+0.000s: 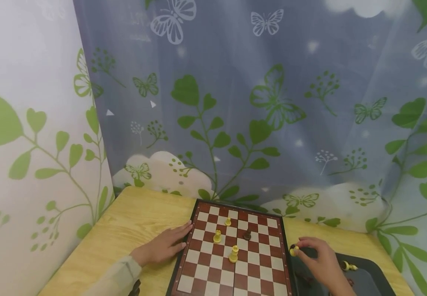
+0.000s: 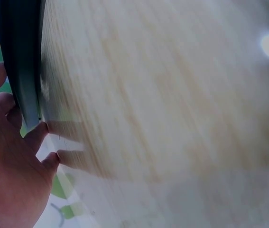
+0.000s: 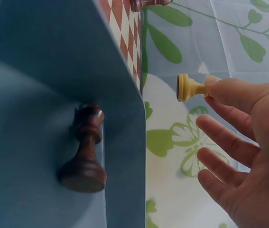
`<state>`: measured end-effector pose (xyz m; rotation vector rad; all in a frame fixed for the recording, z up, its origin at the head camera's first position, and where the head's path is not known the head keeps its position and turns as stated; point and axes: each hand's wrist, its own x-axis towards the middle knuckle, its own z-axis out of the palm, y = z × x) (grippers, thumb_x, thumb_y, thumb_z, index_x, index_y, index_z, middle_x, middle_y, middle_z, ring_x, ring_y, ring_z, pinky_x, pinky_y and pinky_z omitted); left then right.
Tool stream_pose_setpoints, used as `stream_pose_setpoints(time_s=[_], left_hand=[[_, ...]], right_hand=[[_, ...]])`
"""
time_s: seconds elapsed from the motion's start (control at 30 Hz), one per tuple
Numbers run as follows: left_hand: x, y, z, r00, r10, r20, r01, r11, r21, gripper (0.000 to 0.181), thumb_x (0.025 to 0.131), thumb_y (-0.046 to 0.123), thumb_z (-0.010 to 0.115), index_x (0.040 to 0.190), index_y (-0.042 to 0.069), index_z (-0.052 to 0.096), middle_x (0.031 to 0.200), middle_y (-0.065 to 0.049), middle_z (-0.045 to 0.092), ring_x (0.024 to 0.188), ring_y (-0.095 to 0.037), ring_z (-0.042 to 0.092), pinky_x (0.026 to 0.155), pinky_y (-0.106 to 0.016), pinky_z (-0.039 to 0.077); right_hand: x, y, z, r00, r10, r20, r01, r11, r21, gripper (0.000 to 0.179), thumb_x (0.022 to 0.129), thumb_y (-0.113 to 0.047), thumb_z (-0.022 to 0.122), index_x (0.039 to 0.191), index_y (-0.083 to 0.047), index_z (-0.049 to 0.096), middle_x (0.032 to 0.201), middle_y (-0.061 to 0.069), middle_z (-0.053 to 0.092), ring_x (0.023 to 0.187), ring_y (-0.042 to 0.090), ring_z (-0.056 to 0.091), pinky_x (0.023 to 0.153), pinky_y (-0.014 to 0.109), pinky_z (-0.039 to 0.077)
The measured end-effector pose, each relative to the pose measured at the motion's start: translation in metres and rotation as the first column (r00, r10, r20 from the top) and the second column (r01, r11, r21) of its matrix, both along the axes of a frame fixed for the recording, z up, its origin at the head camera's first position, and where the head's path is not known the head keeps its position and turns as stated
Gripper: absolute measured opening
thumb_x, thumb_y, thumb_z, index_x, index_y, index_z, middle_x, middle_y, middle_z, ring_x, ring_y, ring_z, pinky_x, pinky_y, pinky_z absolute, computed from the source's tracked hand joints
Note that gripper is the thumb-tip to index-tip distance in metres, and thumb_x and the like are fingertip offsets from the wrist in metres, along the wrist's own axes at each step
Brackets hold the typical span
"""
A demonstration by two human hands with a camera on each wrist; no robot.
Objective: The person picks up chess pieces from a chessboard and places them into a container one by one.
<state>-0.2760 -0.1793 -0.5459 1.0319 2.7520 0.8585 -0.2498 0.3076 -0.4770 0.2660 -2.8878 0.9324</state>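
Note:
In the head view my right hand (image 1: 322, 261) pinches a small yellow chess piece (image 1: 294, 250) just off the board's right edge. The right wrist view shows thumb and finger on its narrow end, its round base (image 3: 185, 87) exposed and its top hidden. My left hand (image 1: 163, 245) lies with extended fingers against the left edge of the red-and-white chessboard (image 1: 209, 273). Three yellow pieces stand on the squares: a small one (image 1: 228, 221) at the back, another (image 1: 217, 236) nearer, and a taller one (image 1: 233, 254). A dark piece (image 1: 247, 234) stands to their right.
Right of the board sits a dark tray (image 1: 377, 273), partly behind my right forearm. In it lie a yellow chess piece (image 1: 349, 266) and a dark one (image 3: 84, 152). A patterned curtain (image 1: 235, 102) hangs behind the wooden table (image 1: 124, 222).

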Motion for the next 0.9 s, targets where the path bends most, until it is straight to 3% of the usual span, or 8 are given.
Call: stream_pose_setpoints(time_s=[0.33,0.53,0.67,0.9], left_hand=[[-0.004,0.002,0.003,1.000,-0.004,-0.007,0.004,1.000,0.002,0.059,0.111,0.029,0.041,0.159,-0.002,0.028,0.165,-0.022,0.024,0.146,-0.049,0.033,0.112,-0.076,0.024],[-0.003,0.000,0.007,1.000,-0.008,0.002,0.008,1.000,0.025,0.059,0.110,0.030,0.042,0.158,-0.003,0.029,0.165,-0.023,0.025,0.146,-0.050,0.033,0.111,-0.077,0.023],[-0.003,-0.001,0.005,0.999,-0.014,-0.043,0.015,1.000,0.017,0.059,0.110,0.029,0.044,0.157,-0.003,0.031,0.163,-0.025,0.028,0.143,-0.051,0.037,0.109,-0.075,0.029],[-0.001,0.000,0.000,1.000,-0.009,-0.001,0.009,1.000,0.027,0.059,0.110,0.030,0.042,0.158,-0.002,0.030,0.165,-0.022,0.026,0.145,-0.049,0.035,0.112,-0.074,0.027]], right_hand=[[0.023,0.012,0.006,0.995,-0.087,0.047,0.088,0.996,-0.011,0.023,0.094,-0.023,0.074,0.110,-0.007,0.075,0.133,0.025,0.063,0.123,0.048,0.057,0.101,0.059,0.049],[0.031,0.015,0.002,0.993,-0.109,0.040,0.109,0.994,-0.012,0.019,0.091,-0.019,0.077,0.107,-0.008,0.077,0.128,0.022,0.068,0.119,0.045,0.061,0.097,0.058,0.051],[0.035,0.014,-0.003,0.992,-0.110,0.060,0.111,0.994,-0.014,0.018,0.090,-0.021,0.078,0.104,-0.009,0.078,0.125,0.020,0.070,0.118,0.044,0.063,0.096,0.060,0.051],[0.040,0.012,-0.008,0.984,-0.148,0.100,0.151,0.988,-0.029,0.021,0.090,-0.023,0.079,0.104,-0.008,0.078,0.127,0.021,0.069,0.118,0.044,0.062,0.094,0.059,0.051]])
